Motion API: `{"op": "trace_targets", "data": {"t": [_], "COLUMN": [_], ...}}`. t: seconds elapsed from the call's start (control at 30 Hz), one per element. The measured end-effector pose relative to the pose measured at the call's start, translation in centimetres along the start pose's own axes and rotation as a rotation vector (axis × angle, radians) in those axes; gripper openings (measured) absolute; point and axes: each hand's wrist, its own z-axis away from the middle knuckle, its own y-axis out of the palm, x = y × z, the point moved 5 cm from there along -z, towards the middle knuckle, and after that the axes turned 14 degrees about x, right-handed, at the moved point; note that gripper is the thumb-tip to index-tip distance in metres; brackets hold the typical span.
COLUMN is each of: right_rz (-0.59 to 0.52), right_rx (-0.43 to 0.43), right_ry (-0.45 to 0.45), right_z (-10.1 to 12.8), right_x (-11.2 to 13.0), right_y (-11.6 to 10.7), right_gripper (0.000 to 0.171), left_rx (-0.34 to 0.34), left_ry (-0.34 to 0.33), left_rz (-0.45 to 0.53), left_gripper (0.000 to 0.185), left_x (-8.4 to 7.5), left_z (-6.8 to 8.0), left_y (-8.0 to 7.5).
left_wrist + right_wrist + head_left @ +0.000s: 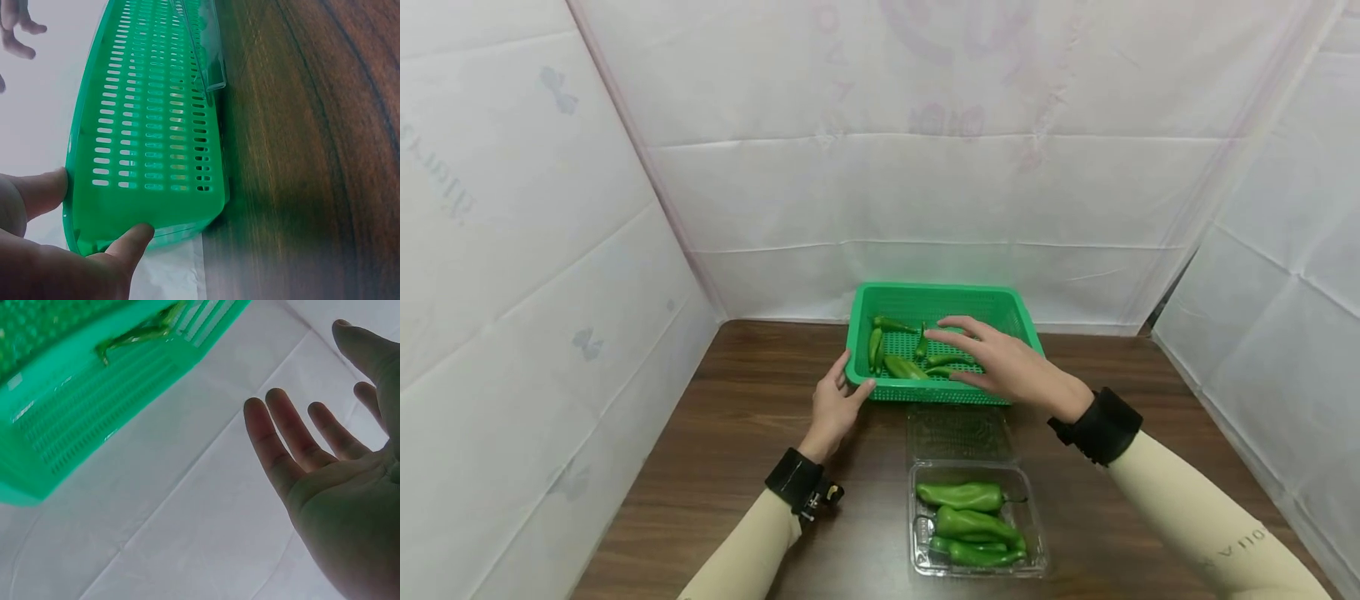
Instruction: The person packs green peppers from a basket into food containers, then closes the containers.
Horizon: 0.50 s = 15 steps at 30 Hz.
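A green plastic basket (940, 390) stands against the back sheet with several green peppers (904, 367) lying in it. At its near left corner, my left hand (835, 414) holds the rim, digits spread around the corner. In the left wrist view, one digit lies over the basket's rim (74, 144) and another against the wall. My right hand (1003, 364) hovers over the basket's right part, fingers spread and holding nothing. In the right wrist view, this hand (344, 481) appears apart from the basket, palm visible. It hides part of the basket's contents in the head view.
Nearer to me sits a clear plastic clamshell box (1036, 533) holding several larger green peppers (973, 525). Its lid (958, 435) is folded back toward the basket's front wall. White sheets (940, 192) enclose the brown wooden table (760, 375) at back and sides.
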Motion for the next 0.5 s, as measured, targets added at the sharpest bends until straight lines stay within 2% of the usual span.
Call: {"op": "trace_targets", "data": {"t": [0.3,0.5], "right_rz": [0.053,0.022], "right_rx": [0.145,0.218], "right_ry": [0.103,0.134], "right_z": [-2.7,-4.0], "right_x": [-3.1,-4.5], "right_y": [0.3,0.9], "right_gripper": [0.078,0.076], "left_rx": [-0.027,-0.016], "left_ry": [-0.05,-0.069], "left_rz": [-0.054,-0.056], "left_gripper": [0.076,0.076], "left_x": [0.4,0.6], "left_z": [0.1,0.1], "left_y": [0.1,0.6]}}
